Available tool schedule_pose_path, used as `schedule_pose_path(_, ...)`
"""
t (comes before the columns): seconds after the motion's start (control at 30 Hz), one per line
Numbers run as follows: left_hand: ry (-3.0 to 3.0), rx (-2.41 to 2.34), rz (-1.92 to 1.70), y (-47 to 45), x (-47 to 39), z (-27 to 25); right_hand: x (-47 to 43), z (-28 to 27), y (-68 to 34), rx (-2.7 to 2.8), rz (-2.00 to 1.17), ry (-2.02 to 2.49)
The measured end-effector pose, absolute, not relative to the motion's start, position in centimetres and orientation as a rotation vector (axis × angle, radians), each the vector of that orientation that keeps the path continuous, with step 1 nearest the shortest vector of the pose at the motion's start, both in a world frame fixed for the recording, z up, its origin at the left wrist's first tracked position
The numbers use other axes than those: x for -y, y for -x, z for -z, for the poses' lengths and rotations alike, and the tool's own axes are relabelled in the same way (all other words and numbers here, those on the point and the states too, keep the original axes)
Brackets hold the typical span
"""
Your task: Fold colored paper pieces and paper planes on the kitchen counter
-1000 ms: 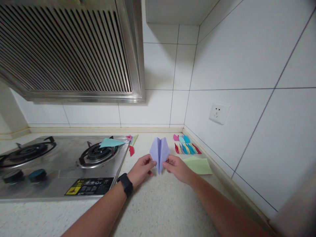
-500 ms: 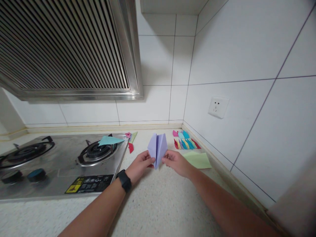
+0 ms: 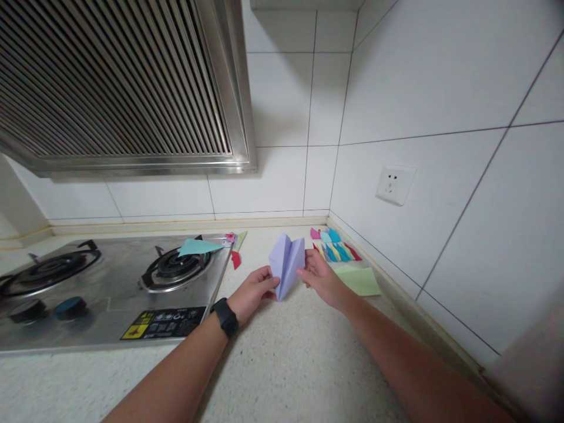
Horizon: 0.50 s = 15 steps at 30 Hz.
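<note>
Between my hands is a folded purple paper airplane (image 3: 285, 264), its pointed end toward me and its wings spread. My left hand (image 3: 255, 288), with a black watch (image 3: 225, 318) on the wrist, pinches it near the lower left edge. On the other side, the thumb and fingers of my right hand (image 3: 321, 277) grip the right wing's edge. A light green sheet of paper (image 3: 359, 281) lies on the counter just beyond my right hand, partly covered by it.
Small colourful folded papers (image 3: 337, 252) lie in rows by the right wall. A turquoise paper airplane (image 3: 198, 247) rests on the right burner of the gas stove (image 3: 106, 305). Red folded paper (image 3: 236, 259) sits beside the stove. A range hood (image 3: 132, 164) overhangs at upper left.
The purple paper airplane has turned slightly, its far end swinging right. My right hand has moved up along the wing's edge. The view has shifted a little.
</note>
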<state>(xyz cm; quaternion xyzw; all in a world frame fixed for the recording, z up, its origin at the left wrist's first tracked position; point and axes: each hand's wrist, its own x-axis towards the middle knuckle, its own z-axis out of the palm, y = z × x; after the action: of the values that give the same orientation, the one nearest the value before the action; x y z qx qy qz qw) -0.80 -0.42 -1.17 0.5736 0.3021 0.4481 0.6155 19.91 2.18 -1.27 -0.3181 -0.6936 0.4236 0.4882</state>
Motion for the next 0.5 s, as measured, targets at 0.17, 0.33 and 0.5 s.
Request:
schedule_pose_path(0.17, -1.333, -0.705, -1.01, 0.78, 0.39, 1.23, -2.47, 1.3, -20.07, 1.623, -1.006, 0.763)
schedule_pose_path(0.33, -1.369, -0.731, -0.958, 0.69, 0.64, 1.18, -2.26, 1.04, -20.23, 1.556, -1.062, 0.718)
schedule_pose_path(0.5, -1.411, -0.701, -0.879, 0.57, 0.97, 1.0, -1.92, 0.75, -20.24, 1.525, -1.094, 0.735)
